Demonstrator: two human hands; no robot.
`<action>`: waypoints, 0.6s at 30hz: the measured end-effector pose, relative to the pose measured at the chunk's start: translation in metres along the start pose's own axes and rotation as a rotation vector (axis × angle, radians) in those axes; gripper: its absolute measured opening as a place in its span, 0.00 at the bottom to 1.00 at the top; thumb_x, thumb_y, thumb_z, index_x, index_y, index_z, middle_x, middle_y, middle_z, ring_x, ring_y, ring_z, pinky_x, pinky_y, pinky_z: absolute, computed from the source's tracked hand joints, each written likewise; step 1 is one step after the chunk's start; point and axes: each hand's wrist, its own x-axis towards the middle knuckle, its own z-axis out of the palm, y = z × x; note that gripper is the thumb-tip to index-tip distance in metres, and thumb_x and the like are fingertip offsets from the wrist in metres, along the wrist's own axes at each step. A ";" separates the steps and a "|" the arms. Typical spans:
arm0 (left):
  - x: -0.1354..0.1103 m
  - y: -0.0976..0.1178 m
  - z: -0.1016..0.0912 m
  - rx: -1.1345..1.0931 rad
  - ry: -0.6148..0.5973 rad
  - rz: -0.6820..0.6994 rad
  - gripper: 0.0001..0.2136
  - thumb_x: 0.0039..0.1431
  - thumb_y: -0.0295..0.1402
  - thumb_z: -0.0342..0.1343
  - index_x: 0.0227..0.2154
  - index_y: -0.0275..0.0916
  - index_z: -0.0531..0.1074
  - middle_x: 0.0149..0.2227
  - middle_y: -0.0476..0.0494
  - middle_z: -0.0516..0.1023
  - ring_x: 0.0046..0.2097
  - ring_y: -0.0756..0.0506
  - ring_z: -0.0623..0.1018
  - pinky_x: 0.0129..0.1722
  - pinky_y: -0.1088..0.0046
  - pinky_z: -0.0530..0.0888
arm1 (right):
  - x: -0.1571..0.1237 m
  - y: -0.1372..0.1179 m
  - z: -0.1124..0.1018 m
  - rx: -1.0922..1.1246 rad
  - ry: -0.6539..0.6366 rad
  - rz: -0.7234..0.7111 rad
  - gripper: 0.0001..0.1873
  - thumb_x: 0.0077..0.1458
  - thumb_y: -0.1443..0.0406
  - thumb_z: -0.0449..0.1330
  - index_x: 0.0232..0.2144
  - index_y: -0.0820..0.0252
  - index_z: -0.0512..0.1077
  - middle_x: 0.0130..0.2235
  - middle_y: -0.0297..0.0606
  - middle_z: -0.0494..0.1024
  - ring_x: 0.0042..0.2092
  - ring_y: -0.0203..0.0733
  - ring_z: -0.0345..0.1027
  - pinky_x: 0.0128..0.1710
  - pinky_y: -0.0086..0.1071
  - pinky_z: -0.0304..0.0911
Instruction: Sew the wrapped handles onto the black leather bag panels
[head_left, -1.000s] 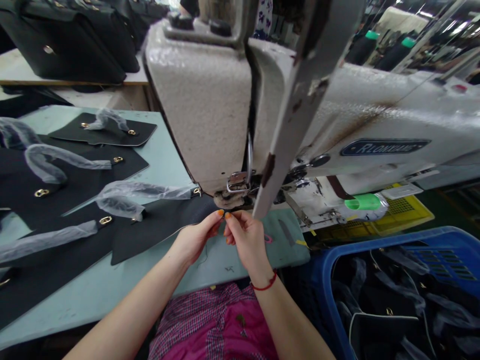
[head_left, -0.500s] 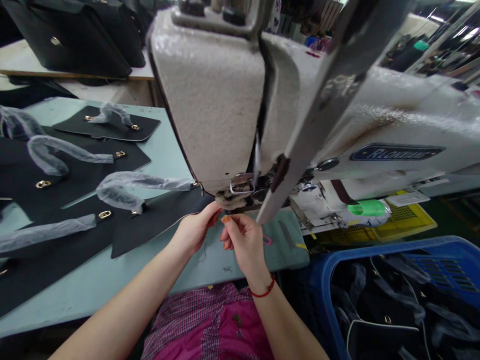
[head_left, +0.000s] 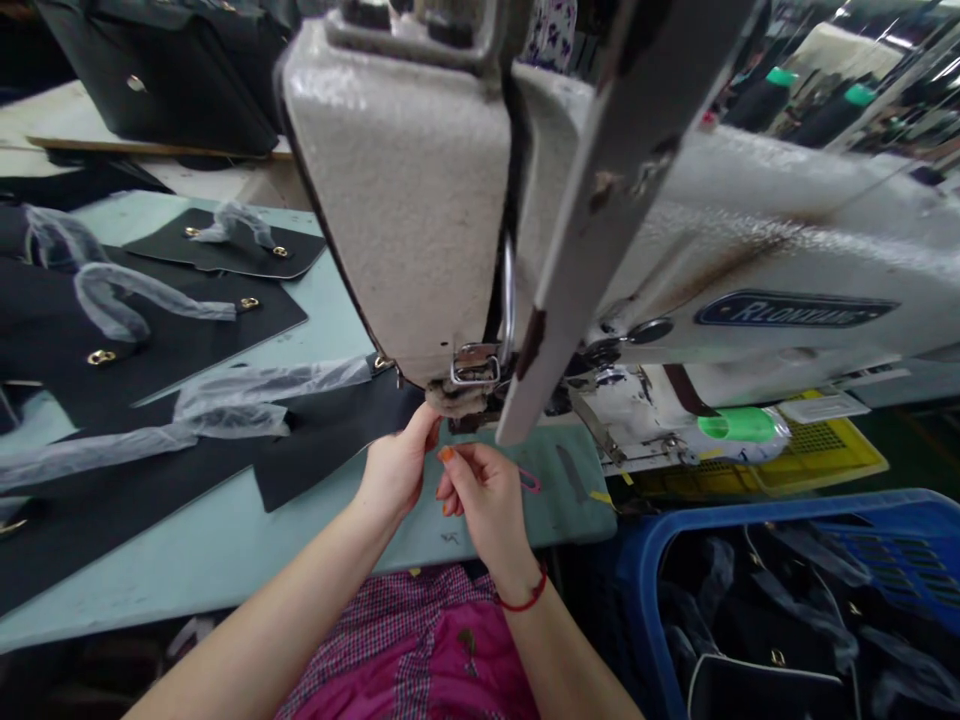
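The fingertips of your left hand vanish under the sewing machine head. Whatever your right hand pinches is too fine to make out. The nameplate lettering is blurred. The blue crate is cut off at the lower right of the frame, and the black panels at the left edge.

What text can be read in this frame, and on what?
"RLON...": blue nameplate on the machine; the later letters are blurred.
White label by the yellow tray: too small to read.
Dark scribble on the table: not legible.
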 end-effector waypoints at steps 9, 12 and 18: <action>-0.018 -0.005 0.011 0.103 0.108 0.078 0.24 0.44 0.51 0.62 0.12 0.39 0.59 0.14 0.55 0.55 0.20 0.54 0.56 0.19 0.76 0.56 | -0.002 0.008 -0.010 -0.010 -0.018 0.004 0.13 0.57 0.58 0.59 0.31 0.64 0.72 0.19 0.30 0.70 0.18 0.29 0.61 0.18 0.22 0.54; -0.013 -0.010 0.002 0.202 0.084 0.108 0.23 0.45 0.52 0.62 0.14 0.38 0.63 0.15 0.54 0.57 0.20 0.53 0.57 0.19 0.76 0.57 | -0.002 0.008 -0.010 -0.022 -0.007 -0.005 0.13 0.57 0.59 0.59 0.30 0.64 0.73 0.20 0.30 0.71 0.18 0.29 0.61 0.18 0.22 0.54; 0.016 -0.017 -0.040 -0.037 0.056 0.242 0.22 0.49 0.54 0.56 0.25 0.37 0.71 0.27 0.44 0.75 0.33 0.46 0.74 0.36 0.72 0.73 | -0.001 0.008 -0.008 -0.013 0.061 -0.028 0.12 0.58 0.59 0.58 0.33 0.64 0.74 0.23 0.33 0.74 0.22 0.30 0.65 0.21 0.23 0.58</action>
